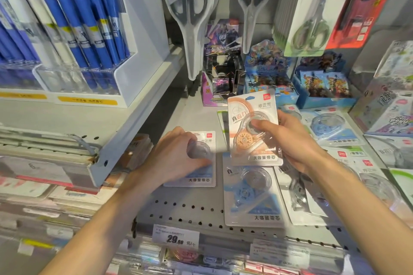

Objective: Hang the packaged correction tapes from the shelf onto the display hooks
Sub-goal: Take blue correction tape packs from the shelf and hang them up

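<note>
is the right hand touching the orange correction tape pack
Touching. The head view shows the right hand gripping the orange correction tape pack, thumb pressed on the clear blister front and fingers wrapped behind its right edge, holding it up off the shelf.

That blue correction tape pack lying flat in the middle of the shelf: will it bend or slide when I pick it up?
The blue pack is a thin card with a clear blister, so probably light and slightly bendy at the edges. Its glossy plastic on the smooth shelf suggests it may slide if pushed. It should not roll; it lies flat.
</note>
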Motion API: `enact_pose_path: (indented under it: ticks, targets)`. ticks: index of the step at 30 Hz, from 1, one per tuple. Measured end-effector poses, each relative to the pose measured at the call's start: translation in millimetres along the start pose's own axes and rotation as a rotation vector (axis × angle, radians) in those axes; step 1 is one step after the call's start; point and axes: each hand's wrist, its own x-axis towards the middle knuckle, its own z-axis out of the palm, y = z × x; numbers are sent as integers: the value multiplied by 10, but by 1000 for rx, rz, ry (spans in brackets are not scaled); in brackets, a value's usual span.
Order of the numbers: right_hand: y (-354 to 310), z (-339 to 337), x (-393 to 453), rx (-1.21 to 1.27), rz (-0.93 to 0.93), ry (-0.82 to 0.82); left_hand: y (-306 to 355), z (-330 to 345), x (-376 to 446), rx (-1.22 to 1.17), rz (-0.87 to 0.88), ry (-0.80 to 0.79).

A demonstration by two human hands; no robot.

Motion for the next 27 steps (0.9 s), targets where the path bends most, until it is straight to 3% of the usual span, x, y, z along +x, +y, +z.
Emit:
enact_pose_path:
  ticks: [6, 10, 15, 19, 23, 27]
  targets:
    - [12, -5, 8, 131, 46, 1, 151, -80, 48, -133, 16, 233]
    - [-9, 74, -1, 225, 67, -32, 392, -137, 98, -233, 197, 325]
    - [-49, 170, -48, 289, 65, -136, 726, -114, 196, -366, 253, 277]
    - [-88, 139, -114, 328, 61, -120, 772, -88, 237, -425, 295, 256]
    - [-167, 40, -219, 380, 20, -66, 756, -82, 255, -576, 178, 339]
    - [-236, -87, -391, 386, -76, -77, 914, -121, 250, -1046, 6, 66]
